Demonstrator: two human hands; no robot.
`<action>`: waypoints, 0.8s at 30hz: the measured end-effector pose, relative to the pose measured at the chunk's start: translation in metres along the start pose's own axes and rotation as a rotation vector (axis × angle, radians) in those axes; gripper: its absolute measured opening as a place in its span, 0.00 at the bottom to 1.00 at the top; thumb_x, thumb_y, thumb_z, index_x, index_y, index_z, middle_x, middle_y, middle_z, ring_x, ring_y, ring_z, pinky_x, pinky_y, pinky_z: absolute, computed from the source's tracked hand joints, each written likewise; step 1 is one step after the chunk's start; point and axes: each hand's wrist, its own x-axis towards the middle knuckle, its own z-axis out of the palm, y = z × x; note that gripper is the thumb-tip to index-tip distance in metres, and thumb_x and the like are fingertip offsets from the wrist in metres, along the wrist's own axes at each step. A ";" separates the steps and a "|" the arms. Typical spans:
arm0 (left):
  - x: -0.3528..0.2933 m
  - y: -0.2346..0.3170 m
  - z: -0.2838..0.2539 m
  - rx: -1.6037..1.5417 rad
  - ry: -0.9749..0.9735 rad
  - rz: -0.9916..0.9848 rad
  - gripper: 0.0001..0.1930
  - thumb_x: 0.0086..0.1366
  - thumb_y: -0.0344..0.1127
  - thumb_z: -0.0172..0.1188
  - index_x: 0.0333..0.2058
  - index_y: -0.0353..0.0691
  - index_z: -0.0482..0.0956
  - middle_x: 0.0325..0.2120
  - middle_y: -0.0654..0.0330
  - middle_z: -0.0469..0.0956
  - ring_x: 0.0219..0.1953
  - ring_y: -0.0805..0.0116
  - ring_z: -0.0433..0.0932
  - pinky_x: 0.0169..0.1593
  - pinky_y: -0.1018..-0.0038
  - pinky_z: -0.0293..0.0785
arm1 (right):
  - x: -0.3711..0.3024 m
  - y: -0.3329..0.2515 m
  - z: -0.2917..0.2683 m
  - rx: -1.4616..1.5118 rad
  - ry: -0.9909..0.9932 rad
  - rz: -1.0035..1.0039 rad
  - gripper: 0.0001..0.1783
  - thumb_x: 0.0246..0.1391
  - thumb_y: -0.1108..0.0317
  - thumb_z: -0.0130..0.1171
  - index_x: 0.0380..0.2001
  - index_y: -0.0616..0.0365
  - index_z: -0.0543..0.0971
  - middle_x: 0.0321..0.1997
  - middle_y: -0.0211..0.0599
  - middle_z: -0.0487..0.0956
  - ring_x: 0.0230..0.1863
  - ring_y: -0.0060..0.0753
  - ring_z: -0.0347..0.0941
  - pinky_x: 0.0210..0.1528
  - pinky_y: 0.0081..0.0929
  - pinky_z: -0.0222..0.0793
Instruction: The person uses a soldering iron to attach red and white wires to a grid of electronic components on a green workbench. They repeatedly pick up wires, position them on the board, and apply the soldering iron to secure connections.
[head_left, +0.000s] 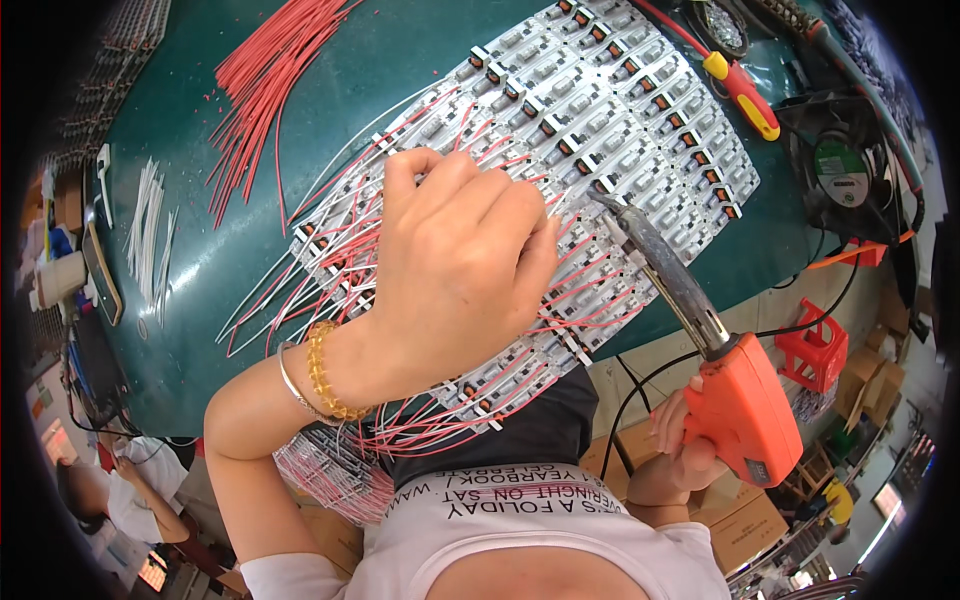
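A sheet of many small grey-white circuit boards [590,95] lies across the table and hangs over its near edge. Red and white wires [340,270] stick out from its left and near rows. My left hand [460,240] is over the sheet, fingers curled in a pinch; what sits between the fingertips is hidden. My right hand [685,435] grips the handle of a red soldering gun [745,410]. Its dark tip points up and left and comes down on the boards, just right of my left fingertips.
Loose red wires [280,70] and white wires [148,230] lie on the green table [210,330]. At the right are a red-yellow screwdriver [745,95], a black fan [840,165] and a small dish [720,25]. A black cable [650,375] trails beside the table. A person [140,490] sits at lower left.
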 end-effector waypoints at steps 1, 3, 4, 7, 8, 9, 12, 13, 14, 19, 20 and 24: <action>0.000 0.000 0.000 0.003 0.002 -0.001 0.09 0.49 0.25 0.66 0.18 0.42 0.73 0.16 0.66 0.71 0.23 0.66 0.68 0.40 0.66 0.59 | 0.003 -0.004 0.004 0.013 -0.002 0.012 0.47 0.51 0.37 0.59 0.53 0.76 0.65 0.10 0.24 0.65 0.09 0.19 0.60 0.16 0.18 0.63; 0.000 0.000 -0.001 0.000 0.002 -0.006 0.09 0.49 0.25 0.66 0.18 0.42 0.73 0.17 0.66 0.71 0.23 0.66 0.68 0.40 0.67 0.59 | 0.004 -0.005 0.002 0.047 -0.017 0.016 0.47 0.52 0.37 0.58 0.53 0.76 0.65 0.10 0.24 0.65 0.09 0.20 0.60 0.16 0.18 0.62; 0.000 0.001 -0.001 -0.003 0.002 -0.006 0.09 0.49 0.25 0.66 0.18 0.42 0.73 0.17 0.66 0.71 0.23 0.66 0.68 0.40 0.67 0.59 | 0.004 -0.001 -0.003 0.066 -0.029 0.009 0.46 0.52 0.37 0.57 0.53 0.75 0.65 0.10 0.23 0.65 0.09 0.20 0.60 0.16 0.19 0.62; 0.000 -0.001 -0.002 0.012 -0.014 -0.003 0.08 0.49 0.26 0.66 0.19 0.41 0.74 0.17 0.66 0.72 0.24 0.66 0.68 0.41 0.67 0.59 | 0.000 0.003 -0.004 0.154 0.001 0.032 0.46 0.53 0.37 0.57 0.54 0.75 0.65 0.10 0.23 0.66 0.09 0.20 0.60 0.16 0.19 0.62; 0.000 -0.001 -0.003 -0.021 -0.010 -0.017 0.08 0.49 0.26 0.67 0.20 0.41 0.75 0.17 0.66 0.72 0.24 0.67 0.68 0.41 0.67 0.59 | 0.000 0.000 -0.003 0.163 -0.002 0.051 0.46 0.53 0.37 0.57 0.54 0.74 0.65 0.10 0.23 0.66 0.09 0.20 0.59 0.16 0.19 0.62; 0.000 -0.001 -0.004 -0.054 -0.006 -0.030 0.07 0.49 0.26 0.67 0.20 0.41 0.75 0.17 0.66 0.72 0.25 0.67 0.69 0.42 0.67 0.59 | 0.002 -0.004 -0.002 0.172 -0.005 0.069 0.46 0.52 0.36 0.57 0.54 0.74 0.65 0.10 0.23 0.66 0.09 0.20 0.59 0.16 0.19 0.62; -0.001 0.002 -0.006 -0.096 -0.018 -0.051 0.07 0.49 0.27 0.68 0.21 0.42 0.76 0.18 0.66 0.73 0.26 0.67 0.69 0.43 0.67 0.59 | 0.011 -0.024 0.007 0.134 -0.069 0.112 0.47 0.52 0.36 0.57 0.54 0.74 0.65 0.10 0.24 0.65 0.09 0.19 0.59 0.17 0.19 0.61; -0.001 0.003 -0.005 -0.102 -0.027 -0.056 0.07 0.49 0.27 0.68 0.21 0.42 0.77 0.18 0.66 0.73 0.27 0.66 0.70 0.43 0.67 0.59 | 0.010 -0.024 0.005 0.127 -0.079 0.113 0.47 0.52 0.35 0.57 0.53 0.74 0.65 0.10 0.24 0.65 0.09 0.19 0.59 0.17 0.19 0.61; -0.001 0.005 -0.004 -0.081 -0.017 -0.035 0.07 0.48 0.27 0.68 0.21 0.42 0.77 0.18 0.66 0.73 0.27 0.66 0.69 0.43 0.67 0.59 | 0.008 -0.024 0.004 0.105 -0.085 0.115 0.47 0.51 0.35 0.57 0.53 0.74 0.65 0.10 0.24 0.65 0.09 0.19 0.59 0.17 0.19 0.61; -0.003 0.008 0.002 -0.019 0.008 0.029 0.07 0.47 0.26 0.68 0.21 0.42 0.76 0.18 0.66 0.73 0.27 0.64 0.69 0.42 0.66 0.59 | 0.001 -0.023 0.004 0.010 0.002 0.196 0.41 0.46 0.32 0.61 0.39 0.66 0.70 0.16 0.25 0.67 0.16 0.21 0.61 0.20 0.21 0.58; -0.003 0.009 0.002 -0.012 0.012 0.033 0.08 0.47 0.26 0.68 0.21 0.42 0.76 0.18 0.66 0.73 0.27 0.64 0.69 0.41 0.66 0.59 | -0.002 -0.020 0.001 -0.031 0.016 0.204 0.40 0.44 0.31 0.61 0.36 0.64 0.72 0.19 0.26 0.67 0.19 0.22 0.62 0.22 0.22 0.58; -0.004 0.008 0.004 0.015 0.029 0.052 0.09 0.46 0.25 0.67 0.20 0.42 0.74 0.18 0.65 0.72 0.27 0.64 0.69 0.41 0.65 0.59 | -0.020 0.002 -0.023 -0.242 -0.016 0.169 0.43 0.39 0.26 0.60 0.35 0.60 0.75 0.29 0.28 0.71 0.29 0.25 0.67 0.29 0.25 0.62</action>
